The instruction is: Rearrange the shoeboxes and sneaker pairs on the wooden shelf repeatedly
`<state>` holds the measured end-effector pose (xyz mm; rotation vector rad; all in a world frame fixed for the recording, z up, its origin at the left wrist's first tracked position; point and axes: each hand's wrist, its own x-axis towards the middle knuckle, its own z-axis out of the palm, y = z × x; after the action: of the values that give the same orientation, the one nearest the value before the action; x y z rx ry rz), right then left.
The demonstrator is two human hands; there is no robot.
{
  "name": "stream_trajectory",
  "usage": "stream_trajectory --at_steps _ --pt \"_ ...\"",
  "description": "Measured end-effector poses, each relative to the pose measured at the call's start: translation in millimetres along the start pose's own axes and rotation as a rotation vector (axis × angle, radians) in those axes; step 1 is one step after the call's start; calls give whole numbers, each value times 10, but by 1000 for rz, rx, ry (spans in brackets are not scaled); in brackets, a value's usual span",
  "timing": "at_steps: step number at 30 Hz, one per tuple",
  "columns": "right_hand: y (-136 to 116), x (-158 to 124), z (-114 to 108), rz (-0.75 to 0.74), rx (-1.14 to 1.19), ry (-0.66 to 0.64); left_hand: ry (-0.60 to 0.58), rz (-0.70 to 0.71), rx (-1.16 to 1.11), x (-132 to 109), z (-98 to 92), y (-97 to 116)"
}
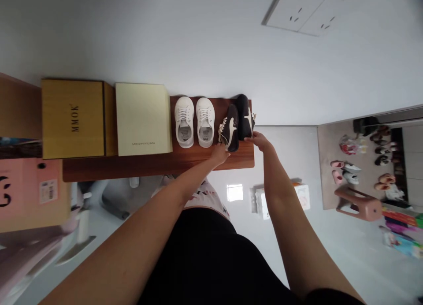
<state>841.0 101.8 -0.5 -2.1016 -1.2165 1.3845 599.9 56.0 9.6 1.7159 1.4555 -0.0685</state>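
Two dark brown sneakers with cream trim lie on their sides at the right end of a wooden shelf [148,163]. My left hand [220,154] grips the heel end of the nearer dark sneaker [228,128]. At the heel of the other dark sneaker [243,117], my right hand [258,140] has its fingers closed on the edge. Both dark sneakers touch or nearly touch each other, toes toward the wall. To their left stand a white sneaker [184,122] and a second white sneaker [205,122], upright side by side.
A cream shoe box [143,120] and a mustard box [74,120] stand on the shelf's left part. Pink cartons [31,190] are at far left. Wall sockets [307,9] sit above. A pink stool [360,203] and several shoes are on the floor at right.
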Motion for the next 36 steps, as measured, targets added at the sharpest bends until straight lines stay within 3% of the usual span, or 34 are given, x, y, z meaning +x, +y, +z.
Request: stream_trajectory --at_steps 3,7,13,17,23,36 --pt "-24 3 68 -31 -88 37 -7 -21 44 64 -53 -26" --pt "-156 -40 55 -160 -358 70 -18 61 39 49 -173 11" --pt "-299 -206 -67 -238 -853 134 1 196 157 75 -337 241" --pt "-277 -331 -23 -269 -1033 115 -3 205 262 180 -442 374" --pt "-269 -374 156 -303 -1075 93 -6 199 341 333 -514 454" --pt "-331 -288 411 -259 -1048 51 -20 123 304 409 -387 494"
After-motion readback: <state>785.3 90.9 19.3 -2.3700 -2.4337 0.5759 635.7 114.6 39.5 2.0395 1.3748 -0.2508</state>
